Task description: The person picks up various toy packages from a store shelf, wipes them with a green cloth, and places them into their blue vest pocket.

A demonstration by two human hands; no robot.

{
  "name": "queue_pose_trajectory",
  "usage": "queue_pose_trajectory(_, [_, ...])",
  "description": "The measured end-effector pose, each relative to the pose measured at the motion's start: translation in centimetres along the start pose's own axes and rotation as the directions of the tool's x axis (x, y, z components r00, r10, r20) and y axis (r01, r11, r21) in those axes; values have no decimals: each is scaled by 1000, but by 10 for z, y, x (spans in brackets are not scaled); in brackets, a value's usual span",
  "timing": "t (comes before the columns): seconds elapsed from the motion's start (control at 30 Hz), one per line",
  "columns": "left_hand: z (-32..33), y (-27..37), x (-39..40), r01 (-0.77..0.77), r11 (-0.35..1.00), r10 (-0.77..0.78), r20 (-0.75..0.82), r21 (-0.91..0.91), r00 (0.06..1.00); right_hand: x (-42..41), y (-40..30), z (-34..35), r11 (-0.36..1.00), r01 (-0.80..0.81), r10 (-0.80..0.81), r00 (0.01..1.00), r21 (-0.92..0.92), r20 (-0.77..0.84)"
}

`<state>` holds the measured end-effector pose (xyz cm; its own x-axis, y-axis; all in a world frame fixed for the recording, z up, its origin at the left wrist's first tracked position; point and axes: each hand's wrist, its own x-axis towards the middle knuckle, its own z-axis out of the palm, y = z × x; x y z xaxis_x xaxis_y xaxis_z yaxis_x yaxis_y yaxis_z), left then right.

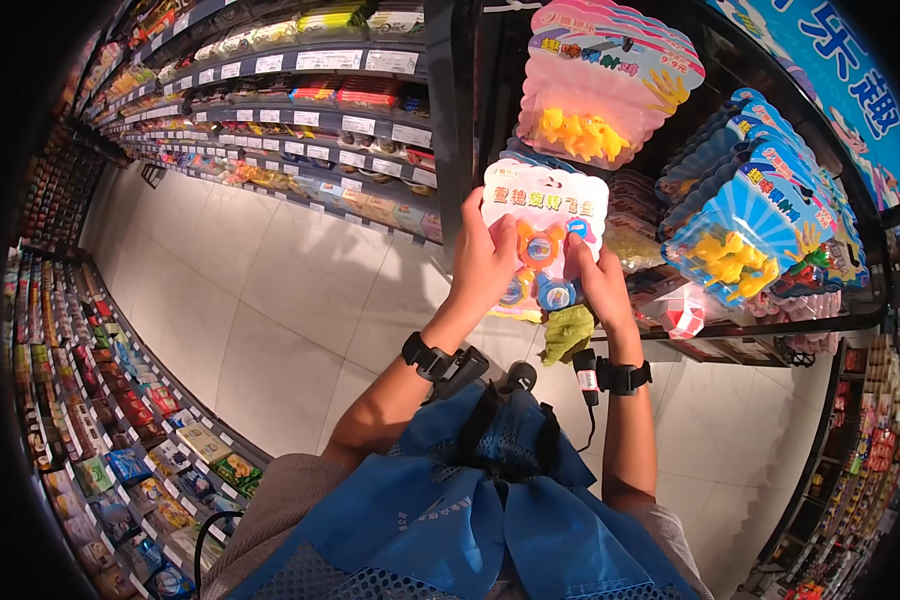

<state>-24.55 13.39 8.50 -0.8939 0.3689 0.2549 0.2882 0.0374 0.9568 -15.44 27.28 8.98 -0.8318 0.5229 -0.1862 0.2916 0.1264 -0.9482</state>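
Note:
Both hands hold a carded toy pack (544, 202) with a scalloped white-and-pink backing and several small round spinner toys under clear plastic. My left hand (478, 259) grips its left side, the thumb lying over the front. My right hand (604, 281) pinches the lower right side with its thumb near a blue piece. A green cloth or glove (568, 334) hangs just below the pack, by my right hand; what holds it is hidden. Beyond the pack hang pink toy packs (607, 82) with yellow figures. Blue toy packs (750, 217) with similar yellow figures hang to the right.
A black display rack (810, 326) holds the hanging packs, with a red-and-white faceted toy (681, 316) low on it. Snack shelves (300, 60) with price tags run along the upper left. More stocked shelves (127, 450) curve along the left, and others (862, 435) stand right. Tiled floor (285, 300) lies between.

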Motion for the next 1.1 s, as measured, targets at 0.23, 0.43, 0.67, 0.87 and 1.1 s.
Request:
queue_pose_trajectory(0.23, [6, -23, 0, -156, 987, 156, 9, 39, 988, 5, 28, 5, 993, 77, -77, 997, 85, 1])
queue_pose_trajectory(0.43, [7, -43, -2, -171, 985, 171, 0, 31, 985, 4, 32, 12, 995, 96, -96, 995, -5, -41])
queue_pose_trajectory(0.67, [10, -66, -14, -113, 994, 113, 13, -1, 993, 1, 50, 18, 979, 184, -195, 971, -88, -139])
queue_pose_trajectory(0.87, [12, -59, -16, -31, 991, 35, 33, -129, 999, -1, 42, 18, 974, 168, -188, 973, -151, -134])
queue_pose_trajectory(1.1, [5, -57, -23, 29, 990, -32, -23, -135, 999, -11, 23, 17, 965, 71, -88, 995, -253, -55])
